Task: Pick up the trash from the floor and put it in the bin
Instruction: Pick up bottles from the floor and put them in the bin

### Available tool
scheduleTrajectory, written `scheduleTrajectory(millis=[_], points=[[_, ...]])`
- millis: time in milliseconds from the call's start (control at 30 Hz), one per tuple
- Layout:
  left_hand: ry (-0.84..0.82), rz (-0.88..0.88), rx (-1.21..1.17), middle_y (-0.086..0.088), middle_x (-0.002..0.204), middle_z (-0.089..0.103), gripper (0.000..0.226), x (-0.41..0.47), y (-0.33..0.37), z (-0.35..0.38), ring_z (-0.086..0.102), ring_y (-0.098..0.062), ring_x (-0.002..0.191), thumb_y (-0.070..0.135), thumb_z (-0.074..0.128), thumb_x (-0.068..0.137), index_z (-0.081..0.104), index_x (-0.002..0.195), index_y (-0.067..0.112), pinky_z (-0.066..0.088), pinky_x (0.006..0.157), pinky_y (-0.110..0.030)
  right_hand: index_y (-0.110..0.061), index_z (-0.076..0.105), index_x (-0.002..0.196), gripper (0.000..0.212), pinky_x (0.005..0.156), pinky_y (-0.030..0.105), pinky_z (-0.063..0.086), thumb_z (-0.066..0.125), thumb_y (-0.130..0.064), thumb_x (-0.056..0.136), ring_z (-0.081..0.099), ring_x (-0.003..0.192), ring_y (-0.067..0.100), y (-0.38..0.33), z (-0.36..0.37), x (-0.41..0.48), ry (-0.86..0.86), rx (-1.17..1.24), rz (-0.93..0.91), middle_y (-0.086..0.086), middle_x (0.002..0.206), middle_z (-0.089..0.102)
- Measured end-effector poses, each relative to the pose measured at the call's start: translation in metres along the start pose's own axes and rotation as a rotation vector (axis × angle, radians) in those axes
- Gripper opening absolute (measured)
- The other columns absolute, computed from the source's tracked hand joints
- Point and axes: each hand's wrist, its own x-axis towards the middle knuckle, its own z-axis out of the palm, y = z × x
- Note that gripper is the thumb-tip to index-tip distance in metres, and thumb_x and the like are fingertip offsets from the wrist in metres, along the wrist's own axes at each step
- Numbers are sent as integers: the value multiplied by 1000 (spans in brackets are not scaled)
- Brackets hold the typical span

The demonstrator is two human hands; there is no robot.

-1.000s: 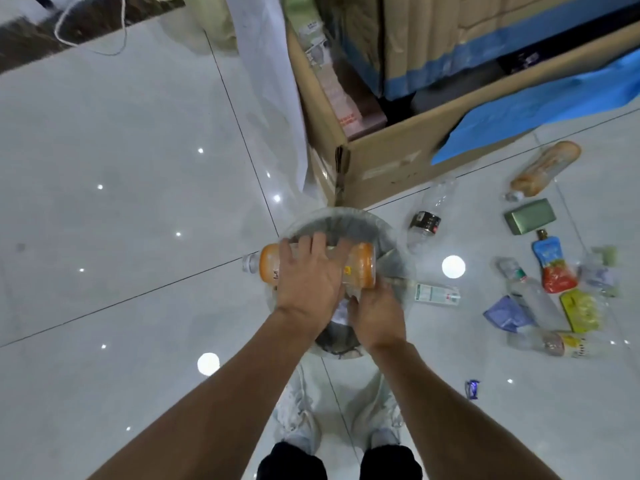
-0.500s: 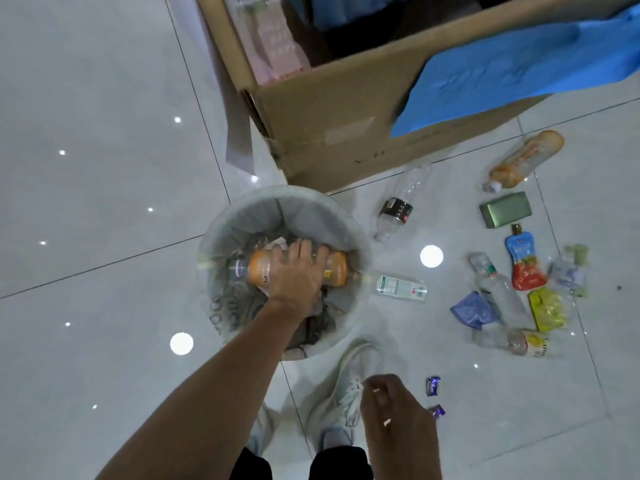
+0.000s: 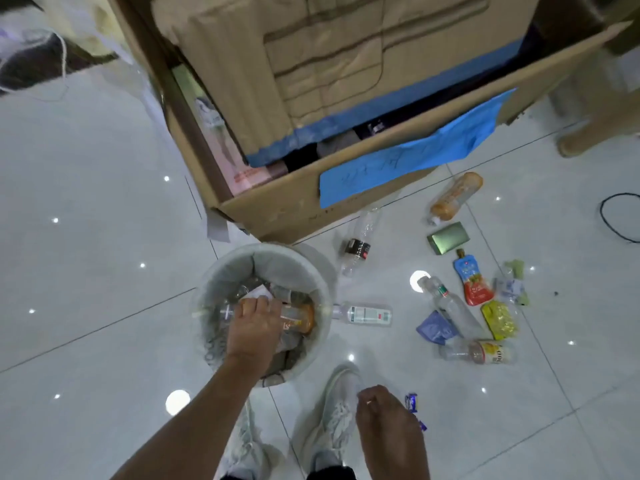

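In the head view, the orange juice bottle (image 3: 298,318) is seen lying on its side inside the bin (image 3: 242,263), below the rim and on top of the trash already collected there. It is grasped from above by the left hand (image 3: 254,329), whose fingers are curled over its middle. One second ago the same bottle was held across the mouth of the bin by both hands. Since then it has been lowered into the liner, and the right hand (image 3: 384,415) has been taken away. This hand is now found low, beside the white shoe (image 3: 337,407), with the fingers loosely bent and nothing visible in them; its palm side is hidden. Two small blue candy wrappers (image 3: 411,401) lie on the floor just beside it.

For the task this means that one piece is almost delivered: as far as can be judged, only the release by the left hand is missing. Much trash is left on the tiles. A clear bottle with a white label (image 3: 363,314) lies just beside the bin wall, and a crushed bottle with a dark label (image 3: 358,247) lies near the cardboard box (image 3: 287,209). Further to the right a group is spread out: another orange bottle (image 3: 453,195), a green box (image 3: 447,237), a red and blue pouch (image 3: 474,282), a yellow packet (image 3: 498,320) and a blue wrapper (image 3: 434,329). It may be supposed that the candy wrappers will be taken next, because they are nearest to the free hand.
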Motion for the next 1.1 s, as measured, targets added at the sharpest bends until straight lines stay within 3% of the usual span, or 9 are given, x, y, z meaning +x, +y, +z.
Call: scheduleTrajectory(millis=[67,200,300,500,600,733,933,1100], points=[[56,-51,-112,-13,87,66,41,-22,-5,-37,65,-33,79,25,84,66,70,100,8,56,64,-40,-22,69,87,7,68,21,41,64,-19,85,67,80,16,-8,-26,-12,28,10,38,-7,80,68],[212,-77,-193,-11,78,64,26,-72,-14,-125,64,-31,65,25,77,69,68,89,10,52,53,-36,-22,65,92,9,71,20,43,59,-24,87,67,84,13,-23,-92,-52,52,-19,8,-9,85,64],[259,-86,-168,-10,74,62,23,-113,-21,-192,61,-32,65,26,71,73,65,88,9,48,55,-35,-23,61,103,16,78,25,46,52,-28,91,64,99,14,-26,-146,-95,143,-73,-7,-3,104,65],[291,-12,-115,-12,96,61,28,-178,-4,-289,60,-32,88,31,58,87,60,105,10,48,70,-39,-18,53,121,30,80,32,49,49,-27,93,58,106,23,0,-227,-187,362,-100,100,6,116,57],[284,64,-121,-7,113,55,32,-201,26,-331,54,-25,105,39,44,94,49,117,17,45,81,-39,-14,51,122,31,80,36,49,49,-26,93,59,105,29,16,-267,-226,437,-92,161,10,117,56],[319,148,-140,-7,120,54,38,-232,83,-384,51,-25,113,40,46,93,48,122,16,44,89,-41,-12,50,122,32,83,36,48,49,-27,94,58,107,31,31,-322,-263,512,-85,196,12,121,55],[415,252,-152,-8,118,57,36,-269,185,-427,54,-26,110,39,45,91,50,118,15,45,88,-41,-12,47,126,34,84,37,47,44,-24,94,55,110,29,67,-382,-278,583,-51,162,10,123,52],[447,294,-123,-9,117,56,38,-288,290,-428,54,-26,108,42,46,92,48,119,15,44,82,-40,-11,46,125,33,81,37,47,42,-24,95,54,107,29,143,-418,-258,580,-116,120,10,121,52]])
